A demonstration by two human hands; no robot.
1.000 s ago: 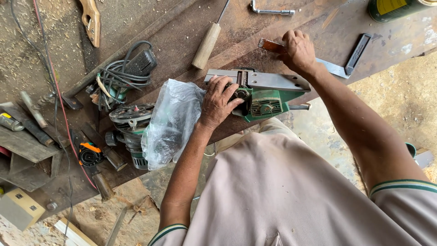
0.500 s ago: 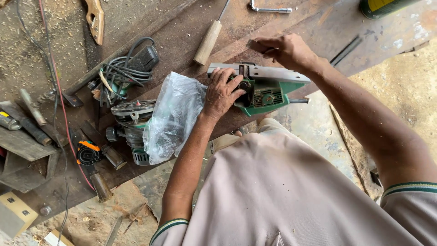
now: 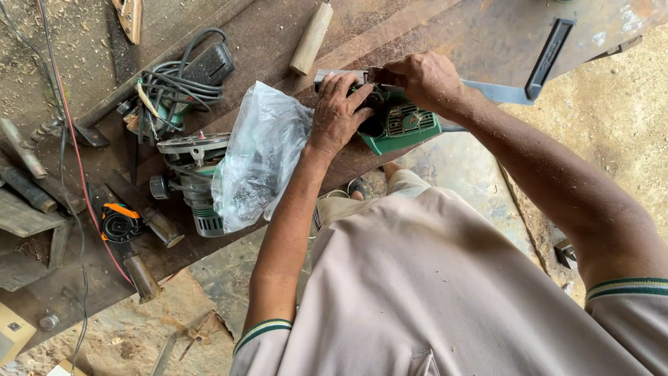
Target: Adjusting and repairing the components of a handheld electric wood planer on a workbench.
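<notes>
person's shirt (image 3: 431,292) fills near frame. left hand (image 3: 339,111) lies flat on the green planer (image 3: 403,127) at the near edge of the bench (image 3: 445,31), fingers (image 3: 356,97) spread over its top. right hand (image 3: 423,78) sits on the planer's far side, fingers curled and pinching a small tool (image 3: 376,75); what kind, cannot tell. clear bag (image 3: 257,157) lies just left of the left hand, against a grey motor (image 3: 191,174). tape measure (image 3: 120,221) further left. wooden handle (image 3: 311,38) and coiled cord (image 3: 174,80) beyond.
</notes>
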